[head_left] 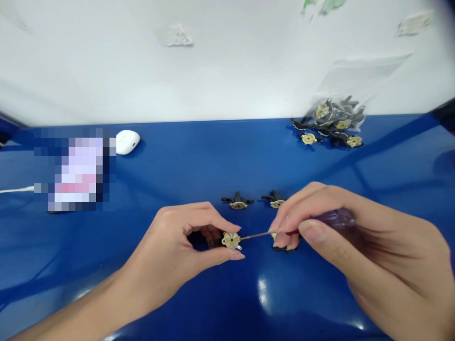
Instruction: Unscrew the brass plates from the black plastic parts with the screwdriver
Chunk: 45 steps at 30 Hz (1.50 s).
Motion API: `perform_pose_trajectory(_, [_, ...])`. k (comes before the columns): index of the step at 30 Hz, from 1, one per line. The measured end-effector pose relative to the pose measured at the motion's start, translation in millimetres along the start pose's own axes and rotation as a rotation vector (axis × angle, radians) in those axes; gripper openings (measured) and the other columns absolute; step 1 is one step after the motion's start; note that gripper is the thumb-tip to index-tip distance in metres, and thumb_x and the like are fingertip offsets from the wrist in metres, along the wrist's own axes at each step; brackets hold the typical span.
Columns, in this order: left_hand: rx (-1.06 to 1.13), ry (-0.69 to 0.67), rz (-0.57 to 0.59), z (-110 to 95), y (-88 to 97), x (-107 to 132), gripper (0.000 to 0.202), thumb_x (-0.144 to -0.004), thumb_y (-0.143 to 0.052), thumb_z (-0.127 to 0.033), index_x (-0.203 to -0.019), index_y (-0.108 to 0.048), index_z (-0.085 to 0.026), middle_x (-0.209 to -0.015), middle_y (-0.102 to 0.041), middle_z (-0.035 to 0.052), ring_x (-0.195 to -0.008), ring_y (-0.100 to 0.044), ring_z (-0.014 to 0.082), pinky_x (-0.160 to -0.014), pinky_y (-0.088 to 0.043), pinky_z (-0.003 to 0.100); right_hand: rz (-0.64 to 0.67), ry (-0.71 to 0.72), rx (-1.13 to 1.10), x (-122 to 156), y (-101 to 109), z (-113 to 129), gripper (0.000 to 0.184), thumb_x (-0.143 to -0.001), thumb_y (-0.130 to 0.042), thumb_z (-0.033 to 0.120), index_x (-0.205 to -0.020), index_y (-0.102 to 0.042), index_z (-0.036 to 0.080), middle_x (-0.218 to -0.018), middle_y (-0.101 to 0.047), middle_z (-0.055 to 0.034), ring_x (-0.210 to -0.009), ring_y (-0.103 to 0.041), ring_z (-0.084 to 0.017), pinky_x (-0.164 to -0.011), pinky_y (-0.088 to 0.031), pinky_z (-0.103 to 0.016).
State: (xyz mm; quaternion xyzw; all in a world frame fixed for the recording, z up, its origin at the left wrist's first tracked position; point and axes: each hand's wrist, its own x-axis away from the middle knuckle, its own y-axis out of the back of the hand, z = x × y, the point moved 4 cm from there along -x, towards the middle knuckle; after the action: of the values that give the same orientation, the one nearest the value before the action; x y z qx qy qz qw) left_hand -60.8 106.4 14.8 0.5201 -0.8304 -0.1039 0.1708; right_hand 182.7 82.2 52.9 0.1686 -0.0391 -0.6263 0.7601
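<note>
Nearest the camera, in the right hand (384, 237), one screwdriver (334, 219). In the left hand (170, 246), one small part (232, 240), just below the middle of the view. Near the hands, can count three like pieces on the blue table (170, 166): one just beyond the left fingertips, one partly behind the right fingers, one mostly covered beneath them. Looks round and brassy in front, with a dark centre hole, little tabs round the rim and black plastic behind. Pinched between left thumb and forefinger, only slightly apart across its edges. Closed firmly round the purple handle on the right side, with the thin shaft reaching to the disc's right rim. Farther off, at back right, one clear bag (366, 71) and a dark cluster (308, 139), too tangled to count. At back left, one white case (128, 142), one blurred device (80, 175), one white cable (17, 190)
</note>
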Motion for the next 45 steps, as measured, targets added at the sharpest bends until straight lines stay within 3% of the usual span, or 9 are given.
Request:
perform_pose_trajectory(9, [0.063,0.024,0.024,2,-1.8,0,0.019,-0.085,-0.101,-0.029,-0.102,-0.093,-0.034,-0.096,-0.086,-0.0034,-0.076,-0.077,0.0118,-0.071,-0.061,0.019,-0.033,-0.001,0.019,-2,-1,0,0.011,-0.1,-0.082,0.023,-0.101,-0.084,0.034,-0.096,-0.081,0.0025,-0.079,-0.076,-0.015,-0.07,-0.06,-0.027])
perform_pose_trajectory(16, [0.032,0.024,0.035,0,-1.0,-1,0.018,-0.089,-0.098,-0.029,-0.104,-0.093,-0.037,-0.098,-0.086,-0.0031,-0.081,-0.08,0.0138,-0.075,-0.062,0.02,-0.114,0.057,0.225,-2,3,3,0.009,-0.102,-0.083,0.035,-0.093,-0.079,0.034,-0.083,-0.077,0.0064,-0.066,-0.067,-0.01,-0.059,-0.054,-0.022])
perform_pose_trajectory(19, [0.019,0.019,0.048,0,-1.7,0,0.018,-0.089,-0.098,-0.029,-0.105,-0.093,-0.038,-0.1,-0.085,-0.004,-0.082,-0.081,0.0127,-0.076,-0.061,0.018,-0.07,0.036,0.324,0,4,1,0.004,-0.109,-0.073,0.035,-0.109,-0.076,0.039,-0.07,-0.07,0.0102,-0.055,-0.062,-0.008,-0.054,-0.051,-0.02])
perform_pose_trajectory(23, [0.028,0.02,0.044,0,-1.1,1,0.017,-0.089,-0.098,-0.027,-0.103,-0.093,-0.036,-0.098,-0.085,-0.004,-0.081,-0.081,0.0124,-0.075,-0.061,0.018,0.011,0.119,0.396,0,3,1,0.019,-0.111,-0.063,0.028,-0.127,-0.068,0.038,-0.086,-0.082,0.0085,-0.059,-0.073,-0.01,-0.045,-0.048,-0.021])
perform_pose_trajectory(27, [0.015,0.02,0.038,-2,-0.4,1,0.017,-0.089,-0.098,-0.028,-0.102,-0.094,-0.036,-0.099,-0.086,-0.0033,-0.081,-0.081,0.013,-0.073,-0.061,0.018,0.054,0.238,0.461,-4,0,7,0.02,-0.108,-0.058,0.017,-0.116,-0.068,0.032,-0.08,-0.083,0.006,-0.059,-0.078,-0.014,-0.044,-0.045,-0.027])
perform_pose_trajectory(31, [0.01,0.022,0.047,-2,-0.5,-1,0.016,-0.088,-0.099,-0.028,-0.102,-0.094,-0.035,-0.098,-0.086,-0.0025,-0.081,-0.081,0.0137,-0.073,-0.061,0.019,0.08,0.238,0.452,-5,1,11,0.013,-0.111,-0.061,0.025,-0.11,-0.072,0.031,-0.063,-0.074,0.0072,-0.05,-0.071,-0.015,-0.044,-0.044,-0.03])
perform_pose_trajectory(35, [0.006,0.014,0.048,-1,-0.1,0,0.018,-0.087,-0.099,-0.026,-0.102,-0.094,-0.035,-0.097,-0.086,-0.0034,-0.08,-0.081,0.0128,-0.073,-0.06,0.018,0.094,0.16,0.441,-1,2,7,0.018,-0.112,-0.059,0.025,-0.121,-0.072,0.034,-0.082,-0.084,0.0071,-0.053,-0.074,-0.013,-0.039,-0.042,-0.027])
perform_pose_trajectory(38, [0.002,0.019,0.051,-1,0.1,1,0.018,-0.088,-0.099,-0.027,-0.102,-0.093,-0.037,-0.097,-0.085,-0.0042,-0.08,-0.08,0.012,-0.069,-0.059,0.017,0.07,0.174,0.42,0,3,6,0.019,-0.111,-0.058,0.023,-0.12,-0.071,0.035,-0.094,-0.086,0.006,-0.061,-0.078,-0.013,-0.042,-0.047,-0.025])
perform_pose_trajectory(45, [0.018,0.011,0.063,-5,-1.3,-1,0.017,-0.088,-0.098,-0.024,-0.101,-0.094,-0.034,-0.097,-0.086,-0.0037,-0.077,-0.08,0.0119,-0.069,-0.059,0.017,0.112,0.258,0.37,0,5,5,0.035,-0.102,-0.061,0.013,-0.126,-0.07,0.035,-0.095,-0.085,0.0033,-0.065,-0.079,-0.016,-0.049,-0.055,-0.026])
